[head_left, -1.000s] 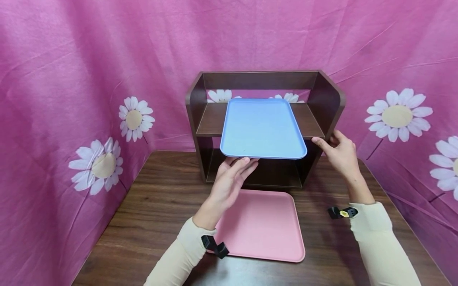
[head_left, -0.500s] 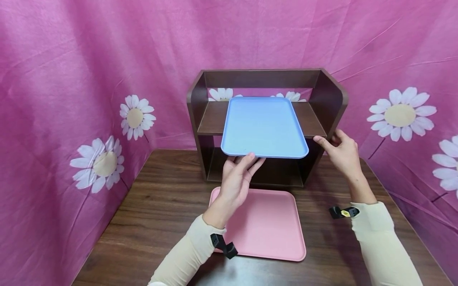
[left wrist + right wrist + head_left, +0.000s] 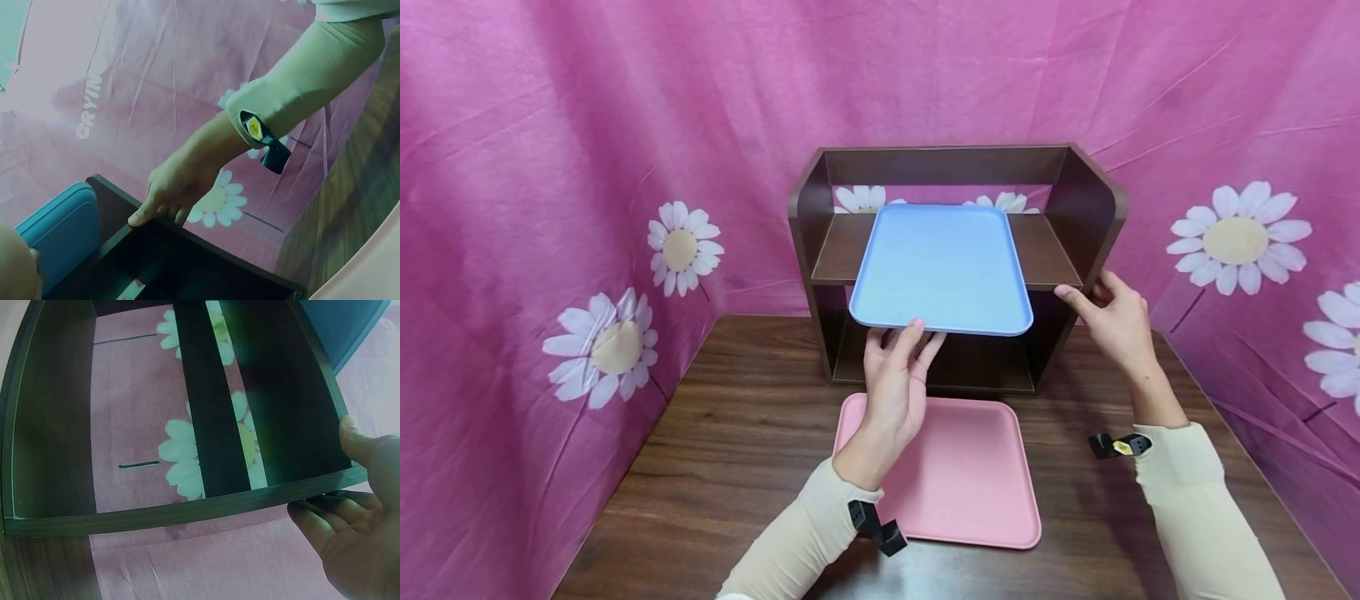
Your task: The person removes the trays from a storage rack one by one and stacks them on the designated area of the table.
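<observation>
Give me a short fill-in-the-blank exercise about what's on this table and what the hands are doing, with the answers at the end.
In the head view, the held tray in the left hand is coloured ____.
The lower tray lying on the table is coloured ____.
In the head view, the right hand grips the shelf unit on its ____ side.
The large flowers on the backdrop have ____ petals.

Missing words: blue, pink, right, white.
</observation>
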Motion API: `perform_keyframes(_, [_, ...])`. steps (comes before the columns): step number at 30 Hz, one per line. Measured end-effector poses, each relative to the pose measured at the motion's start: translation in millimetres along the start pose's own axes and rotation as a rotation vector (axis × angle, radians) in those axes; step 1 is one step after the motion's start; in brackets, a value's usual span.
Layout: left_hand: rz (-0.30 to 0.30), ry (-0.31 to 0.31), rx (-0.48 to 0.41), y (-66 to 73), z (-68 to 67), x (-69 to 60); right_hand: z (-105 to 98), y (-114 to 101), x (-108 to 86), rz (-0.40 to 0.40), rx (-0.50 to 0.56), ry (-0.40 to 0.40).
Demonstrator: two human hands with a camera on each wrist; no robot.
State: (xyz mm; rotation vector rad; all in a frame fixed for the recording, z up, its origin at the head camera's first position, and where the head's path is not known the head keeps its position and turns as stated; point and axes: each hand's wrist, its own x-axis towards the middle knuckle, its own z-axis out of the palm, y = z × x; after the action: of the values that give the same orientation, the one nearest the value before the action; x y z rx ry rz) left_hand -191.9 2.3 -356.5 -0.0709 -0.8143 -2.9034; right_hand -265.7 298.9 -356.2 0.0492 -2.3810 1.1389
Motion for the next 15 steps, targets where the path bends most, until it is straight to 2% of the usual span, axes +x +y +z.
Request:
perform_keyframes(8, [0.022,0.004,0.041,-2.1,-1.3,-0.1,0.1,-1.3,-0.4,0.003,0.01,0.004])
perform_keyframes(15, [0.026,0.017,0.006,-1.5,-0.1,-2.1,1.0,-1.9,-1.3,0.009,0.02,0.004])
